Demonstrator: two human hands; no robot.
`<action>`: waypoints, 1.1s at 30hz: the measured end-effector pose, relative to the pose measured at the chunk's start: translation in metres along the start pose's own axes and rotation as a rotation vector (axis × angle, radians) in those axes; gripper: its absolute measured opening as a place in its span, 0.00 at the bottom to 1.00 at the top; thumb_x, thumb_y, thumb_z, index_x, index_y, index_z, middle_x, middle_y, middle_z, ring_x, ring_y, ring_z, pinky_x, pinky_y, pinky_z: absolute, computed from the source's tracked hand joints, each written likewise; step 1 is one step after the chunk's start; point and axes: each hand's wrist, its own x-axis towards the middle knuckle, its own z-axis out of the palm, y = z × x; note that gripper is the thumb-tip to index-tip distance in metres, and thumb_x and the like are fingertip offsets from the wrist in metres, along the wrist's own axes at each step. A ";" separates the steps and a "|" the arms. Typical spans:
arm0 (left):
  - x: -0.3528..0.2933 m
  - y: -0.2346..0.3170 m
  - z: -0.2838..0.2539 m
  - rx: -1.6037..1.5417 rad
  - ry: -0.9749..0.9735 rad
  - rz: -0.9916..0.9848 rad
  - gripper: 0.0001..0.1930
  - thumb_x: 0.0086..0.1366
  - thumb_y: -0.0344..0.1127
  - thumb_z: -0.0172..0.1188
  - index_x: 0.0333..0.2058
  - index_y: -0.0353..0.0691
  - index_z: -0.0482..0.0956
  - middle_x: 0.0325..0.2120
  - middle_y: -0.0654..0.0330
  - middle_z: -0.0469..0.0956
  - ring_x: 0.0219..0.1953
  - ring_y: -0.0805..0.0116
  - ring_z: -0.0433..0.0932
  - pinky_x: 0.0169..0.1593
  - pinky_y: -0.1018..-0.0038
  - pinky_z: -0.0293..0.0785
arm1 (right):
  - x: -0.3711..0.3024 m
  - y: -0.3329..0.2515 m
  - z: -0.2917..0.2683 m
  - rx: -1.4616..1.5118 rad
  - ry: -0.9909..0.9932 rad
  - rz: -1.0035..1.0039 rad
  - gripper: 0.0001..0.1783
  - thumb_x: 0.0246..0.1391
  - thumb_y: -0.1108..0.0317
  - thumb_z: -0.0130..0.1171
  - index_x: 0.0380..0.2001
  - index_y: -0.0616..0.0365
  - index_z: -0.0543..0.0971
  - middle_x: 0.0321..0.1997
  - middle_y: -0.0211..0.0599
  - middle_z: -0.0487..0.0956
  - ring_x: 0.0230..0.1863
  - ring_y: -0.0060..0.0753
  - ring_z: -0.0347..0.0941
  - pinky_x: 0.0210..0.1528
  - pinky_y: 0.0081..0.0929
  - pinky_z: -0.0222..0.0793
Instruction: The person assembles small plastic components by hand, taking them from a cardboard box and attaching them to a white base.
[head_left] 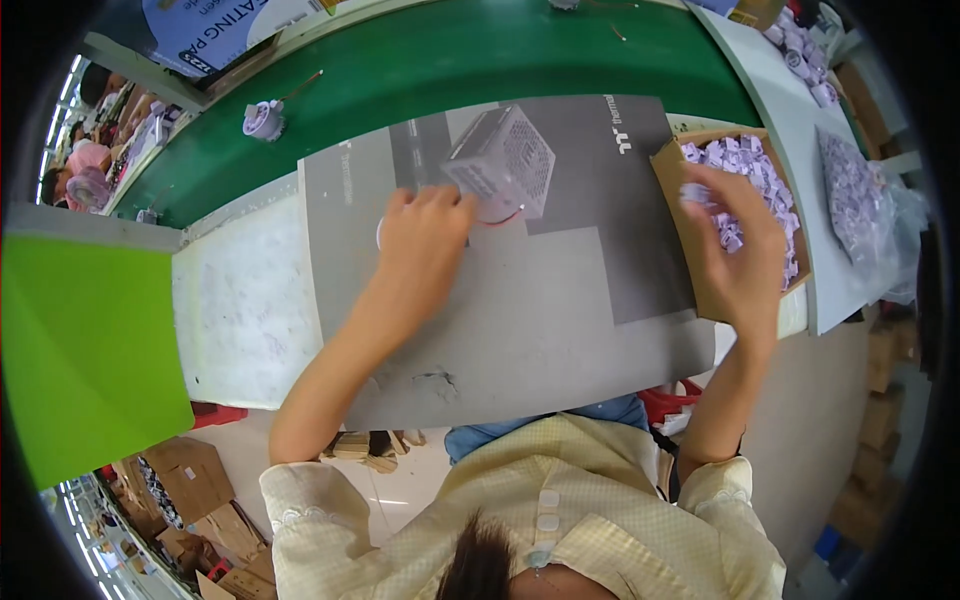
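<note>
My left hand (425,240) is closed, palm down, over the grey printed board (510,320). A white rounded edge (380,234) peeks out beside its fingers, from a part that is mostly hidden. On the other side of the hand a thin red wire (503,218) with a small white connector shows. At the right, my right hand (742,240) is over the cardboard box (683,245) of small lilac plastic pieces (775,190). Thumb and fingertips pinch a small pale lilac piece (694,192) above the box's near-left side.
Beyond the board runs a green conveyor belt (390,85), with a lilac round part (264,120) and its wire on it. A clear bag (862,200) of lilac parts lies at the far right. A bright green panel (95,340) stands at the left.
</note>
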 end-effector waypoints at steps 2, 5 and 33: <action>0.012 0.004 -0.003 -0.061 -0.119 -0.067 0.07 0.57 0.30 0.62 0.34 0.38 0.78 0.27 0.54 0.79 0.28 0.50 0.79 0.33 0.59 0.73 | 0.005 -0.021 0.016 0.297 -0.098 -0.033 0.17 0.50 0.80 0.62 0.46 0.58 0.81 0.41 0.37 0.80 0.38 0.31 0.76 0.42 0.24 0.73; 0.022 0.000 0.003 -0.273 -0.174 -0.143 0.04 0.59 0.28 0.59 0.33 0.38 0.80 0.21 0.53 0.78 0.26 0.50 0.78 0.33 0.60 0.73 | 0.012 -0.024 0.064 0.836 -0.183 0.014 0.17 0.53 0.81 0.61 0.47 0.63 0.79 0.44 0.36 0.79 0.39 0.27 0.75 0.50 0.22 0.73; 0.059 -0.016 0.001 -1.394 -0.270 -0.351 0.09 0.67 0.31 0.60 0.38 0.31 0.83 0.24 0.61 0.81 0.28 0.79 0.74 0.35 0.82 0.69 | 0.034 0.025 0.117 1.436 -0.338 0.362 0.19 0.58 0.75 0.59 0.53 0.65 0.76 0.51 0.42 0.79 0.49 0.26 0.76 0.56 0.24 0.70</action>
